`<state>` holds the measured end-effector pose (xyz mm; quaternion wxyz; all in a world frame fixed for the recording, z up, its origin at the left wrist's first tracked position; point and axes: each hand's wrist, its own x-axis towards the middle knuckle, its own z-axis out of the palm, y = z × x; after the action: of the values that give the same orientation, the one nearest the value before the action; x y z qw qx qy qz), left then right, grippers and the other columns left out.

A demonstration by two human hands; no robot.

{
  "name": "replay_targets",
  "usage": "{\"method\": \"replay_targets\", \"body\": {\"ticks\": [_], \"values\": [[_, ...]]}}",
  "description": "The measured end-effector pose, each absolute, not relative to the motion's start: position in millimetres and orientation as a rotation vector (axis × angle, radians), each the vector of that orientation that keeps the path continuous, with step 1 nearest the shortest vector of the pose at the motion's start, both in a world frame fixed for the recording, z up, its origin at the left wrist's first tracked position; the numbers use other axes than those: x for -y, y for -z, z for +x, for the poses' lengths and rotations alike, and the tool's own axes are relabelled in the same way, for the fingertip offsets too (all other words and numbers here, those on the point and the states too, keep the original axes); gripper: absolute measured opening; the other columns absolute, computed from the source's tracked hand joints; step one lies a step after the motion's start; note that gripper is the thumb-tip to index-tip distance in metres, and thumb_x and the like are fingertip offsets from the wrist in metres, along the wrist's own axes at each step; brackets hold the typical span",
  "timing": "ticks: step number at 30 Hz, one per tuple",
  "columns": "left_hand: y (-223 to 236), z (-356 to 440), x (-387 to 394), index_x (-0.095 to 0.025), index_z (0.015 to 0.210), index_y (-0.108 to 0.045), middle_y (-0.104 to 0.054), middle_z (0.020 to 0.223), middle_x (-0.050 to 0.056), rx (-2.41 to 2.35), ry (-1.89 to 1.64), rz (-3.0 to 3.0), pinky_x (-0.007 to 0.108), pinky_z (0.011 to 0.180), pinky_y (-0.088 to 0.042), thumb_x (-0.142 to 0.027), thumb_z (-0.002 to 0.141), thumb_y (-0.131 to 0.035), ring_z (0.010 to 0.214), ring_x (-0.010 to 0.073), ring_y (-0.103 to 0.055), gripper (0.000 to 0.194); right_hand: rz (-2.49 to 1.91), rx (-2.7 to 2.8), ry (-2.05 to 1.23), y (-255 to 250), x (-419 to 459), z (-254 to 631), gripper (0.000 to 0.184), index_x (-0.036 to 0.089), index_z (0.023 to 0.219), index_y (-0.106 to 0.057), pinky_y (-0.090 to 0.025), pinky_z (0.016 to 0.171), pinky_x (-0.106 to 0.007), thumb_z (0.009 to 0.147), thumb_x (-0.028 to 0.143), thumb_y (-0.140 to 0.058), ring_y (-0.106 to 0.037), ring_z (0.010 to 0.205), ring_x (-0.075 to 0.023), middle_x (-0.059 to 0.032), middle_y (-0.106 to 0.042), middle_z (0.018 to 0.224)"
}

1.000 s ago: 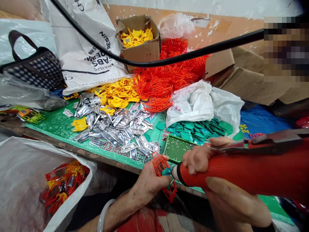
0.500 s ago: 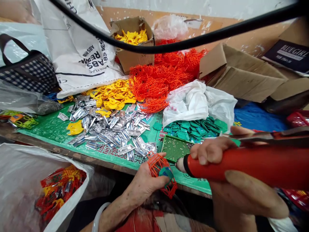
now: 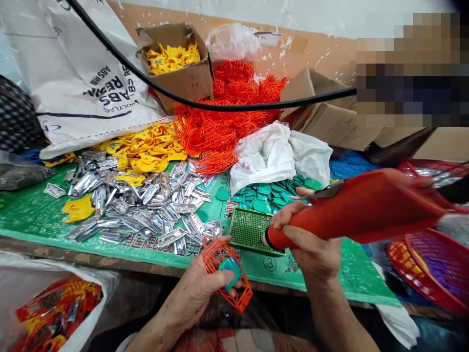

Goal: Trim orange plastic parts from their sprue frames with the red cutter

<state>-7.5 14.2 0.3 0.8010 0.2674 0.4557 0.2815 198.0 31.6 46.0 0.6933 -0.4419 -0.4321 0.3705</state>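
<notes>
Front-left of the green tray [image 3: 249,230], the left hand [image 3: 200,282] pinches the orange frame [image 3: 244,297] and green plate [image 3: 231,269], best pressed flush; right hand [image 3: 311,239] fingers wrap the red driver [image 3: 351,208], best aimed squarely.

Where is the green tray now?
In the head view, the green tray sits just right of centre, beside the silver parts, below the green pieces.

Frame [image 3: 245,296] left of power tool [image 3: 351,208]
</notes>
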Motion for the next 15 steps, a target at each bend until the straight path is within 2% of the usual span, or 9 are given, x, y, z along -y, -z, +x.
{"method": "replay_targets", "body": {"ticks": [5,15], "values": [[1,-7,-13,-0.023,0.132,-0.054,-0.066,0.091,-0.001,-1.004,-0.650,0.593,0.030,0.076,-0.044,-0.022,0.062,-0.077,0.077,0.0161,-0.059,0.074,-1.042,0.985,-0.814,-41,-31,201,0.024,0.024,0.087,-0.061,-0.054,0.070,-0.041,0.068,0.020,-0.074,-0.061,0.066,-0.0181,0.0032,-0.063,0.070],[-10,-3,-11,-0.022,0.127,-0.055,-0.065,0.093,0.000,-0.987,-0.670,0.526,0.028,0.071,-0.047,-0.020,0.065,-0.076,0.077,0.0158,-0.059,0.065,-1.058,1.020,-0.799,-34,-28,202,0.021,0.026,0.088,-0.061,-0.055,0.073,-0.044,0.071,0.022,-0.074,-0.061,0.071,-0.0201,0.0022,-0.063,0.074]]}}
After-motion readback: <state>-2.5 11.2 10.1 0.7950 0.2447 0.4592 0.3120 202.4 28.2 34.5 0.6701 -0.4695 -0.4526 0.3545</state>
